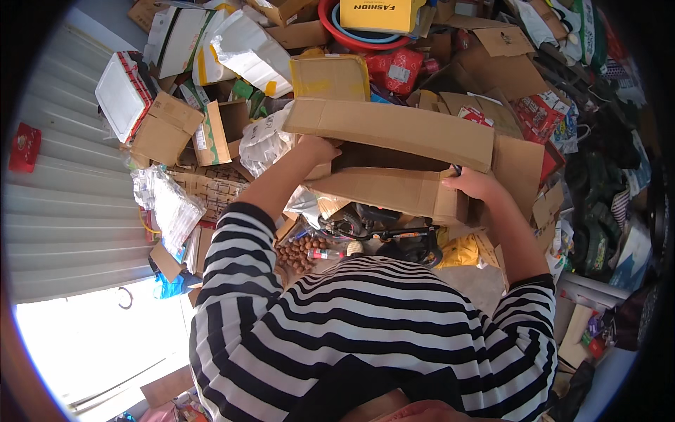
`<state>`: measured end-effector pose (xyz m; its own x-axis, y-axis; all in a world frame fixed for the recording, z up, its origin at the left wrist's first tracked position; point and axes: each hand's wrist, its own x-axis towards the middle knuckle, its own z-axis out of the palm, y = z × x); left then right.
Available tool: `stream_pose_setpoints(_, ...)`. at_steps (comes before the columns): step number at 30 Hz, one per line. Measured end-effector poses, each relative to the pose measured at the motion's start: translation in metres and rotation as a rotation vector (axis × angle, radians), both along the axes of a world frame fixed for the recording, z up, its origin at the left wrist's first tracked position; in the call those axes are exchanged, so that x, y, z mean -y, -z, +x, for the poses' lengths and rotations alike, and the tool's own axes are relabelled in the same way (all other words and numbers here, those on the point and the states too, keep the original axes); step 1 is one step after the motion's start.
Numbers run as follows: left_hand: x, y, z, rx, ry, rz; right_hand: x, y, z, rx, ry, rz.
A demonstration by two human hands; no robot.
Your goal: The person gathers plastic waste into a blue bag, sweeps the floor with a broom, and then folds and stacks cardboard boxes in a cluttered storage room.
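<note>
A long brown cardboard box (390,124) is held up in front of me, its top flaps parted over a dark inside. At its left end, my left hand (318,150) grips the cardboard, fingers partly hidden inside the opening. My right hand (469,182) pinches the right end near the front flap, with a small dark item showing by its fingertips; what that item is I cannot tell. Below the box stands a small wheeled ride-on, perhaps a child's bike (401,232). Brown round nuts, perhaps walnuts (300,254), lie on the floor beside a bottle with a red label (325,254).
Piled cartons and packaging crowd the far side, with a red basin (364,45), a yellow box (377,15) and a red heart-print package (395,70). Left are a white-lidded container (120,97) and clear plastic wrap (171,208). A yellow bag (460,252) lies by the ride-on.
</note>
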<state>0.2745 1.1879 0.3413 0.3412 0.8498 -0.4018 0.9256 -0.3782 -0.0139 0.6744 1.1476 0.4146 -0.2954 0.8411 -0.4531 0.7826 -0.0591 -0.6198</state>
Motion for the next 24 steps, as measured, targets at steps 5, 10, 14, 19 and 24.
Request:
stream_pose_setpoints(5, -0.040, 0.031, -0.024, 0.121, 0.002, -0.243, -0.008, -0.018, 0.020, 0.058, -0.066, 0.001)
stream_pose_setpoints(10, -0.030, -0.037, 0.042, -0.166, 0.171, 0.117, -0.021, 0.002, 0.053, 0.337, -0.112, -0.189)
stream_pose_setpoints(14, -0.023, -0.040, 0.051, -0.131, 0.141, 0.181, -0.020, 0.009, 0.053, 0.428, -0.141, -0.106)
stream_pose_setpoints(19, -0.037, -0.053, 0.074, 0.049, -0.035, 0.087, -0.017, 0.013, 0.064, 0.419, -0.077, 0.171)
stream_pose_setpoints(24, -0.055, -0.054, 0.025, 0.464, -0.132, 0.533, -0.016, -0.041, 0.045, 0.353, -0.004, 0.380)
